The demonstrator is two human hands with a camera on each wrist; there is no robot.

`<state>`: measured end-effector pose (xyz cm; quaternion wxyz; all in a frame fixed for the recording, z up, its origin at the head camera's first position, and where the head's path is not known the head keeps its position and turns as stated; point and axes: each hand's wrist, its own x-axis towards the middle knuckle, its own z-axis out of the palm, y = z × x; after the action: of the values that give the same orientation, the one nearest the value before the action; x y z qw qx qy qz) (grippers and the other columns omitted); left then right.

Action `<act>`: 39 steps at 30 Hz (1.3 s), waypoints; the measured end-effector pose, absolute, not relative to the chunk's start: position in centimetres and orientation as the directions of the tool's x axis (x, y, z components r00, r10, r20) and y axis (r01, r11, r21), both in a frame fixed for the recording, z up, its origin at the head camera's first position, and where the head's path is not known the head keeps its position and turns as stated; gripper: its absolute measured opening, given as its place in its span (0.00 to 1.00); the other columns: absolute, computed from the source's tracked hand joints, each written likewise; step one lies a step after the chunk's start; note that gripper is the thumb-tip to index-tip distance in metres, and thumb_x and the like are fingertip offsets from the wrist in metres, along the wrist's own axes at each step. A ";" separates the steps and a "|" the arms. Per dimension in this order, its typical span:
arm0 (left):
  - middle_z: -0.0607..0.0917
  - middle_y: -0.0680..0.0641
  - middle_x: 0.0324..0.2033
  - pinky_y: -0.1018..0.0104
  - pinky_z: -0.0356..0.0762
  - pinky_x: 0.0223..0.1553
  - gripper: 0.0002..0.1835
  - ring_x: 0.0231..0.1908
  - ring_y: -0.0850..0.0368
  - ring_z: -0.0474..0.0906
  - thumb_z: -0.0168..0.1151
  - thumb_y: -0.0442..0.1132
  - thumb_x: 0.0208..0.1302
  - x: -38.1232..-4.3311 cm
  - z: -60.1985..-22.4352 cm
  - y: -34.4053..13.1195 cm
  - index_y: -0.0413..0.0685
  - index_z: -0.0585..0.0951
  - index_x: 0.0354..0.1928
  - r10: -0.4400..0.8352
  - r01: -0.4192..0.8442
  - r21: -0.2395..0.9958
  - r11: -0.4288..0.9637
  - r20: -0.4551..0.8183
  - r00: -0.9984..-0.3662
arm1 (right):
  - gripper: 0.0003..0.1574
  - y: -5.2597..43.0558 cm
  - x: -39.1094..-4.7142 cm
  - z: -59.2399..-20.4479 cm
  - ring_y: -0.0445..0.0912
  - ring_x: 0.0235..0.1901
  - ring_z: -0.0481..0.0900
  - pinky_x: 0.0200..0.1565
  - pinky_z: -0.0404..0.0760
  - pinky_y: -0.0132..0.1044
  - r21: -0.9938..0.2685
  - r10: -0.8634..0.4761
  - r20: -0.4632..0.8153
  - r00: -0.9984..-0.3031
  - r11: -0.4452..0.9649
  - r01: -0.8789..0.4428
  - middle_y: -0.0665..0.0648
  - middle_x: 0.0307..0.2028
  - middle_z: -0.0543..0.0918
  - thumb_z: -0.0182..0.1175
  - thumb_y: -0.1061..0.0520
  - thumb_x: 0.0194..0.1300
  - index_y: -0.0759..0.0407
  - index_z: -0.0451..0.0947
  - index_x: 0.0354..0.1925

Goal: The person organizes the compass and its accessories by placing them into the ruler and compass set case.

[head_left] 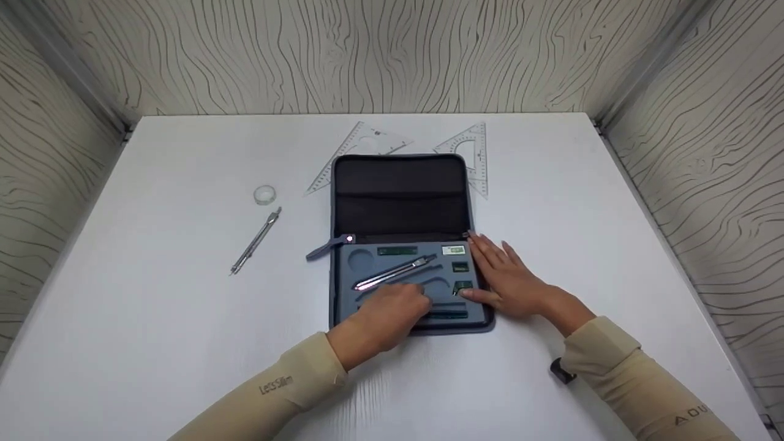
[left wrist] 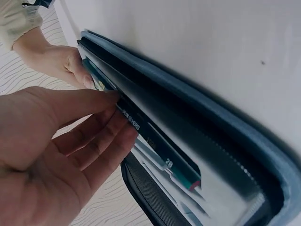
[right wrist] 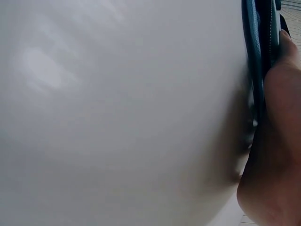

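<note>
Pinching HERO-marked pen point(left wrist: 151, 143) between left fingers point(left wrist: 123, 136) in open zip case point(head_left: 456, 329), lower centre of head view. Resting extended, empty right fingers point(head_left: 491, 256) along case edge. Apparently seating or extracting pen; cannot tell which. Next, likely calls for levelling pen.

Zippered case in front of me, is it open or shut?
The case is open: its black-lined lid lies folded back, exposing the blue tray and a metal compass.
</note>
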<state>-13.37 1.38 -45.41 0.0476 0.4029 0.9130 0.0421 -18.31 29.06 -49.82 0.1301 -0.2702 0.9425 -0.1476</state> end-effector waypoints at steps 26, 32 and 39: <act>0.87 0.48 0.41 0.66 0.84 0.45 0.07 0.41 0.58 0.84 0.68 0.33 0.68 -13.6 -44.9 0.9 0.48 0.87 0.46 0.704 0.689 0.149 0.710 -0.116 -0.701 | 0.62 29.2 -18.5 -50.4 0.57 0.81 0.36 0.76 0.34 0.61 -0.334 -0.534 -0.172 -0.828 0.822 -0.461 0.61 0.82 0.38 0.53 0.30 0.73 0.65 0.36 0.81; 0.88 0.49 0.40 0.65 0.84 0.46 0.06 0.41 0.57 0.85 0.67 0.34 0.69 -13.7 -45.4 1.1 0.49 0.88 0.45 0.693 0.683 0.123 0.720 -0.090 -0.715 | 0.63 29.3 -18.5 -50.5 0.57 0.81 0.35 0.76 0.33 0.60 -0.329 -0.534 -0.177 -0.827 0.824 -0.461 0.61 0.82 0.37 0.53 0.29 0.73 0.64 0.36 0.81; 0.87 0.48 0.41 0.64 0.84 0.46 0.07 0.41 0.57 0.85 0.67 0.34 0.69 -13.6 -45.4 1.2 0.49 0.88 0.46 0.695 0.679 0.149 0.719 -0.112 -0.710 | 0.63 29.4 -18.5 -50.6 0.57 0.81 0.35 0.76 0.33 0.60 -0.332 -0.534 -0.176 -0.827 0.823 -0.461 0.61 0.82 0.37 0.53 0.30 0.73 0.64 0.35 0.81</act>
<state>-13.61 1.20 -45.43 0.0803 0.3720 0.9235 0.0485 -18.50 29.38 -50.58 0.1314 -0.2629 0.9457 -0.1390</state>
